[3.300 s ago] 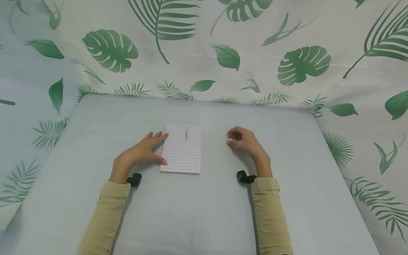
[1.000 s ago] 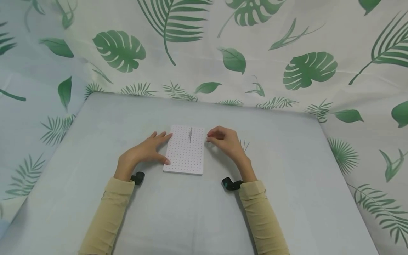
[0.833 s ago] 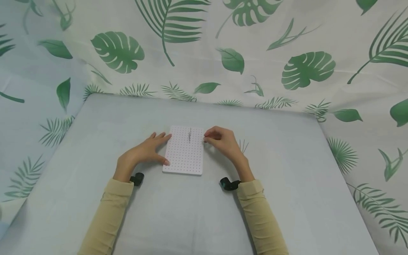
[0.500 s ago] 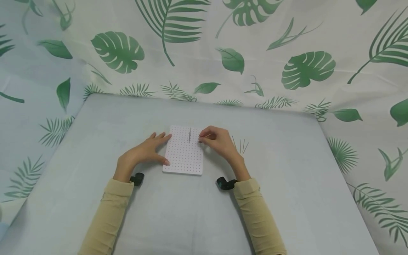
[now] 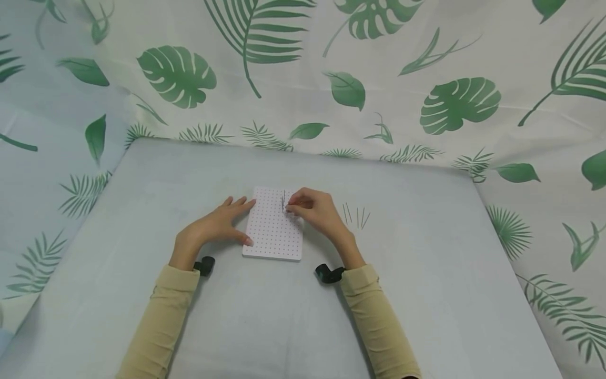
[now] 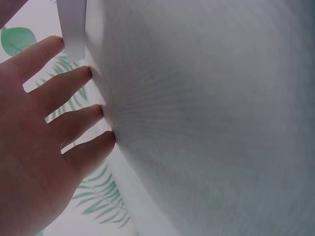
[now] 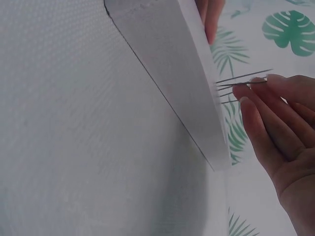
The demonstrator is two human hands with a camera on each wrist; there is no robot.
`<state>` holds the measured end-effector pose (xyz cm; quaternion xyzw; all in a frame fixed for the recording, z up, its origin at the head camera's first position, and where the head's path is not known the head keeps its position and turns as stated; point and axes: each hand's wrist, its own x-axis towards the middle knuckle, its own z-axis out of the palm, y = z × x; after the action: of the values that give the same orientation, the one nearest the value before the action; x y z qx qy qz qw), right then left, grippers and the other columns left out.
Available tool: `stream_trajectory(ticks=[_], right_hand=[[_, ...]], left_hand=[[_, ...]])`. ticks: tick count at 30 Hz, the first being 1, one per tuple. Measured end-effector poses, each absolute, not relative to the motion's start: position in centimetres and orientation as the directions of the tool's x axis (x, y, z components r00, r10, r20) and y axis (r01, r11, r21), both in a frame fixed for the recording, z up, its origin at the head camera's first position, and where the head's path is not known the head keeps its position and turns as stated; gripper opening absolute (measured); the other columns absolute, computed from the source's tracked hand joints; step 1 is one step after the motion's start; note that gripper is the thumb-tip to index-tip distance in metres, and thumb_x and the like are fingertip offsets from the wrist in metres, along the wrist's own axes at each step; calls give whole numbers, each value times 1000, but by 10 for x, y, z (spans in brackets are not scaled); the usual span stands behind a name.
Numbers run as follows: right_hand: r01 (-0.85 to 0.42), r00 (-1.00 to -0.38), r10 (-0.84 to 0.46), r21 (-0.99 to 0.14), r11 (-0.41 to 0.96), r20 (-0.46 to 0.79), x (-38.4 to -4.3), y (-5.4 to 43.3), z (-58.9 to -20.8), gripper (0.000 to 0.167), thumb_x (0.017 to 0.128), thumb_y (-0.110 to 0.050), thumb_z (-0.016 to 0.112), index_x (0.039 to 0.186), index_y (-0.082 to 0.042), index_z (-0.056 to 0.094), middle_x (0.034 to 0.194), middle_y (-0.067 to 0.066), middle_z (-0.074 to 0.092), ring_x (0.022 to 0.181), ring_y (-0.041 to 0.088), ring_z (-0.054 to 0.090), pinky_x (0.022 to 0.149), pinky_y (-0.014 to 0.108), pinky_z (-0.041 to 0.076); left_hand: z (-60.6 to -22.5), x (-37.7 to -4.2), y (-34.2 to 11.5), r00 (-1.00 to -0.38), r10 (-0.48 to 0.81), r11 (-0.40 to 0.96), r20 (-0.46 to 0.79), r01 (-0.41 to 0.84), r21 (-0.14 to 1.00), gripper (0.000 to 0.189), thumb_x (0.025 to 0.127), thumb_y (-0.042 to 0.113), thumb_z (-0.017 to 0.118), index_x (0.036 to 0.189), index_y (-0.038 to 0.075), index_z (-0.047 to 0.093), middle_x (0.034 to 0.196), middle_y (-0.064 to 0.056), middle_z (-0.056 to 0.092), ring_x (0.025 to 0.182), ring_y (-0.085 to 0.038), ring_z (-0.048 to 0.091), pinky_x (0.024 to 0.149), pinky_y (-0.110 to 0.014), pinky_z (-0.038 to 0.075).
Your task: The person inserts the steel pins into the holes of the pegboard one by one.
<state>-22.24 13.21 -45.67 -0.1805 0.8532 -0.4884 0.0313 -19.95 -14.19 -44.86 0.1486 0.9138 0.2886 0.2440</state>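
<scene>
Pinching a pin (image 7: 247, 84), the right hand (image 5: 316, 210) overhangs the board (image 5: 270, 232).

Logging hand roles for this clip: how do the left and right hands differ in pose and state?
The left hand is spread wide, while the right hand is drawn into a pinch. The left hand rests at the left edge of the white board; the right hand is over the board, holding a thin pin beside the standing pins. Both are bare and come out of tan sleeves.
</scene>
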Motion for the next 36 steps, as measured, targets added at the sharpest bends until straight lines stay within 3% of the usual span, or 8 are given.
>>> stream_trajectory(ticks=[14, 23, 36], right_hand=[[-282, -929, -355, -826, 489, 107, -222, 123, -454, 9, 91, -8, 76, 99, -6, 73, 99, 10, 78, 91, 22, 77, 80, 32, 62], [-303, -925, -366, -785, 540, 106, -222, 122, -459, 8, 91, -7, 76, 99, -8, 74, 100, 8, 78, 95, 22, 77, 89, 33, 62], [-347, -908, -403, -742, 574, 113, -220, 119, -458, 8, 92, -8, 76, 100, -9, 75, 100, 6, 78, 94, 20, 75, 89, 33, 61]], left_hand=[[-451, -201, -143, -837, 415, 789, -356, 136, 598, 104, 83, 35, 86, 164, 14, 25, 172, -20, 12, 158, -48, -3, 122, -73, 9], [-450, -200, -143, -837, 416, 787, -356, 135, 603, 103, 83, 34, 86, 165, 15, 26, 172, -19, 12, 158, -47, -3, 122, -72, 10], [-448, -199, -143, -833, 428, 779, -351, 143, 610, 105, 82, 37, 86, 164, 13, 26, 171, -21, 13, 157, -50, -2, 121, -74, 11]])
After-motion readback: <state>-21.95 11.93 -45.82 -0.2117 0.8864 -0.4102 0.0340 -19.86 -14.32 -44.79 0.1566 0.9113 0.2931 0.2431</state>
